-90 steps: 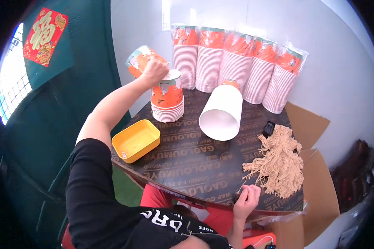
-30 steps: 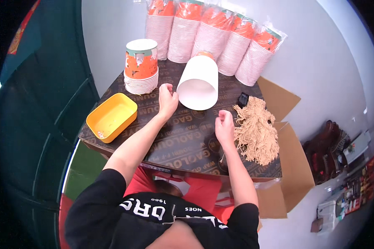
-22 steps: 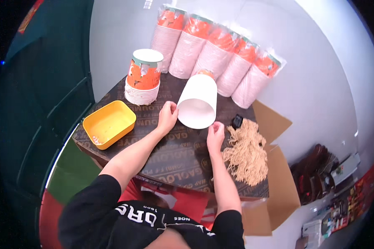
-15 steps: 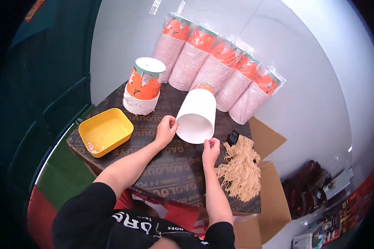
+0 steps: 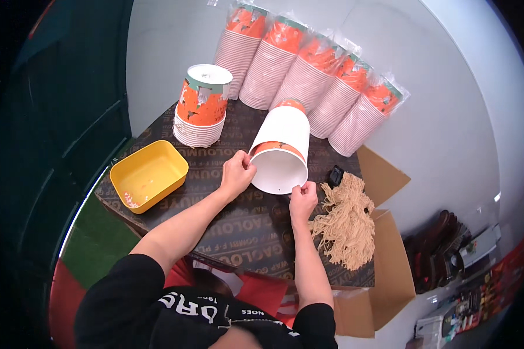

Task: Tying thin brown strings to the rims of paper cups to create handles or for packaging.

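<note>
Surface: a dark printed board [image 5: 227, 232] serving as a tabletop, set against a pale wall, with green flooring to the left.

Item 1. Left hand [image 5: 237, 173]: fingers curled onto the left side of the rim of a lying stack of white paper cups [image 5: 280, 152]. Pinching grip, narrow.

Item 2. Right hand [image 5: 302, 199]: fingertips at the lower right of the same rim, thumb and fingers closed on the edge. Whether it grips one cup or several cannot be told.

Item 3. The white cup stack: on its side between and just beyond both hands, open mouth toward the person, orange base pointing at the wall.

Item 4. Upright pile of orange-printed cups [image 5: 202, 107]: beyond the left hand, well apart.

Item 5. Yellow tray [image 5: 148, 174]: left of the left hand, holding a few small bits.

Item 6. Bundle of tan string [image 5: 348, 220]: just right of the right hand.

Item 7. Five wrapped sleeves of cups [image 5: 308, 75]: leaning on the wall, beyond both hands.

Step in hand, by judgement: working the outermost cup loose from the nested stack. The next move would call for a firm hold on the stack with one hand while the other draws a single rim free without crushing it.
</note>
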{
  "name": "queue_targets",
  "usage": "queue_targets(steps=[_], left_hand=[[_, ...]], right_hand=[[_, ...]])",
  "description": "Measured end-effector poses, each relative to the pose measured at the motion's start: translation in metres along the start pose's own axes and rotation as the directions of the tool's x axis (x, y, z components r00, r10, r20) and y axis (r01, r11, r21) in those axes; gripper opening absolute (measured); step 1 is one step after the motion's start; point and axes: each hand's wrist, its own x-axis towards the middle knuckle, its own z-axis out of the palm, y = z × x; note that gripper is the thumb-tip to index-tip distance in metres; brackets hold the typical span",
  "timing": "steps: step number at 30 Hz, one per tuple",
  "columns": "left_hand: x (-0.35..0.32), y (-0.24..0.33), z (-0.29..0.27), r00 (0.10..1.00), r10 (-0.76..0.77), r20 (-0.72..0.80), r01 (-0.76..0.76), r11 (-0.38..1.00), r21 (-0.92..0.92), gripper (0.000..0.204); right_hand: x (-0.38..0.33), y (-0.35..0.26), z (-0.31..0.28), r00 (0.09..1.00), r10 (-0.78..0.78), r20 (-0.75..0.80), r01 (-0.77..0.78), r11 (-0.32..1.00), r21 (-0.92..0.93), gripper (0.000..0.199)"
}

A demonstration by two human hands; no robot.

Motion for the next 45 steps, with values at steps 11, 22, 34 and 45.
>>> queue_targets(steps=[11, 22, 34, 45], left_hand=[[0.006, 0.036, -0.039, 0.977, 0.131, 0.169, -0.09, 0.969, -0.23, 0.03], [-0.034, 0.075, -0.108, 0.862, 0.218, 0.458, 0.211, 0.668, -0.714, 0.052], [-0.084, 0.106, -0.154, 0.842, 0.481, 0.243, -0.437, 0.874, -0.215, 0.066], [-0.098, 0.112, -0.151, 0.786, 0.56, 0.26, -0.547, 0.827, -0.13, 0.036]], right_hand=[[-0.009, -0.049, -0.042, 0.968, 0.004, 0.25, -0.037, 0.991, 0.125, 0.036], [-0.021, -0.106, -0.083, 0.844, -0.026, 0.536, -0.126, 0.961, 0.244, 0.031], [-0.035, -0.131, -0.074, 0.841, 0.042, 0.54, 0.141, 0.946, -0.293, 0.029], [-0.042, -0.085, -0.138, 0.868, 0.071, 0.491, -0.165, 0.975, 0.15, 0.027]])
